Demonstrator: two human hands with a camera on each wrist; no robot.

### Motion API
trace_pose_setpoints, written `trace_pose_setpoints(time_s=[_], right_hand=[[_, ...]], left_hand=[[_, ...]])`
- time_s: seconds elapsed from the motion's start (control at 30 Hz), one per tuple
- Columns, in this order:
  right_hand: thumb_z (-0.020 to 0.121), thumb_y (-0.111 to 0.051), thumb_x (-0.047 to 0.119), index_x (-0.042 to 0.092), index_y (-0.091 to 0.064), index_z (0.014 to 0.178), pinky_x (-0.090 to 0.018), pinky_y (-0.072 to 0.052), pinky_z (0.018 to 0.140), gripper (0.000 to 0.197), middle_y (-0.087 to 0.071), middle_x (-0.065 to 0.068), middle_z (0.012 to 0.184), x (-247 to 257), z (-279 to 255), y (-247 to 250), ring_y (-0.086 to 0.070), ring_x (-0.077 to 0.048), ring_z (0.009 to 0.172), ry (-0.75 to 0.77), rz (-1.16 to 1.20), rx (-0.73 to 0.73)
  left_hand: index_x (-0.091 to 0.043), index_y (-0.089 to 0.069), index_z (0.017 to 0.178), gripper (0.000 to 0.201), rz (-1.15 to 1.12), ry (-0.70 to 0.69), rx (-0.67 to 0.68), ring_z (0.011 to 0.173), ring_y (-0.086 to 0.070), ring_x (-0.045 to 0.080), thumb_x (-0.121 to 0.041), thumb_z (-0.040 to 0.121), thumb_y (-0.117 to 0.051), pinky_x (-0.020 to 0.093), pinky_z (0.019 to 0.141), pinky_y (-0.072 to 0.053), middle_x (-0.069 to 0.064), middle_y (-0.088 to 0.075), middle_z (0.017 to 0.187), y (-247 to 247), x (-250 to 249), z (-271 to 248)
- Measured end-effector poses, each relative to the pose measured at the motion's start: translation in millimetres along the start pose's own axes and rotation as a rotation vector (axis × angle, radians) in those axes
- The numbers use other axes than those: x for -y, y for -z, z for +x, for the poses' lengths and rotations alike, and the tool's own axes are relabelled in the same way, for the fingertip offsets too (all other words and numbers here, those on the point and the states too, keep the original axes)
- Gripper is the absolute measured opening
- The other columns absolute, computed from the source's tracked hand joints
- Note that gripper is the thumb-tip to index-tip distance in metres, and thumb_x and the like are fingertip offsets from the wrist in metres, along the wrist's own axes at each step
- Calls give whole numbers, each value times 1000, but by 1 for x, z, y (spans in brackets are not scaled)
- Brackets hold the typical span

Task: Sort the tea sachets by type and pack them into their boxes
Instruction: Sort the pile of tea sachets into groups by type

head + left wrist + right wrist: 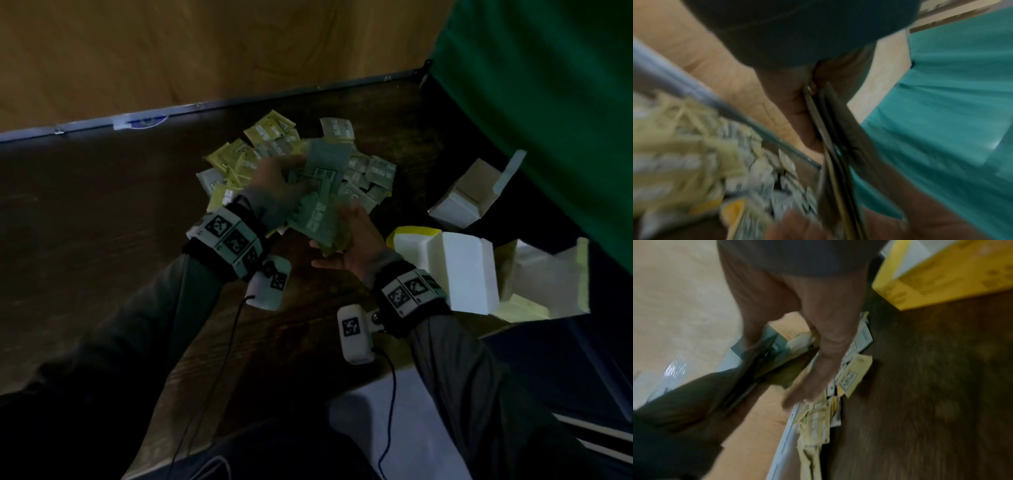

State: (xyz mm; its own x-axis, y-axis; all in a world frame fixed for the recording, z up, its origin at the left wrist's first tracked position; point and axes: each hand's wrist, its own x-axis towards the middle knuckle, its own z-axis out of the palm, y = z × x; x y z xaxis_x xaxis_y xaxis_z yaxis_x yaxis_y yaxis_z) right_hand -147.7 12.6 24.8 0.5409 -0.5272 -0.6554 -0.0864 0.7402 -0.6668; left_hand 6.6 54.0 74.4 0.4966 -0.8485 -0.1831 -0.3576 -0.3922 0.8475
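A loose pile of tea sachets lies on the dark wooden table, yellow ones mostly on its left and far side and grey-white ones on its right. Above the pile, my left hand and right hand both hold a fanned stack of grey-green sachets. In the blurred left wrist view the left hand pinches these sachets edge-on. In the right wrist view, my right hand has dark sachets between thumb and fingers. Three open boxes stand to the right.
The boxes are a grey-white one, a white one with a yellow rim and a yellow one. Green cloth hangs along the right side. A metal strip edges the table's far side. The left half of the table is bare wood.
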Motion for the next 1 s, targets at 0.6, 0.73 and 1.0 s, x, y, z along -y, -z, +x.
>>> trace_pose_setpoints(time_s=[0.6,0.73,1.0], right_hand=[[83,-69,12,8,-53,124,-51,-57,71,44,-62,-18,118,-52,-51,25,-64,-38,99,276,171,-284],[86,-66,15,12,-54,124,-51,-56,78,40,-64,-17,118,-74,-70,23,-66,-34,96,209,236,-259],[95,-51,11,8,-54,110,-26,-53,47,16,-64,-11,99,-75,-82,29,-63,-25,78,252,229,-269]], left_hand=[[-9,-61,85,28,-381,277,36,77,-52,21,-37,90,-57,40,75,-44,10,-55,84,-45,12,-90],[-21,-56,77,17,-209,209,172,80,-60,20,-24,80,-72,38,77,-53,-3,-59,79,-48,23,-114],[-17,-57,85,10,-355,307,-19,103,-61,35,-24,89,-62,53,92,-48,14,-65,104,-5,48,-103]])
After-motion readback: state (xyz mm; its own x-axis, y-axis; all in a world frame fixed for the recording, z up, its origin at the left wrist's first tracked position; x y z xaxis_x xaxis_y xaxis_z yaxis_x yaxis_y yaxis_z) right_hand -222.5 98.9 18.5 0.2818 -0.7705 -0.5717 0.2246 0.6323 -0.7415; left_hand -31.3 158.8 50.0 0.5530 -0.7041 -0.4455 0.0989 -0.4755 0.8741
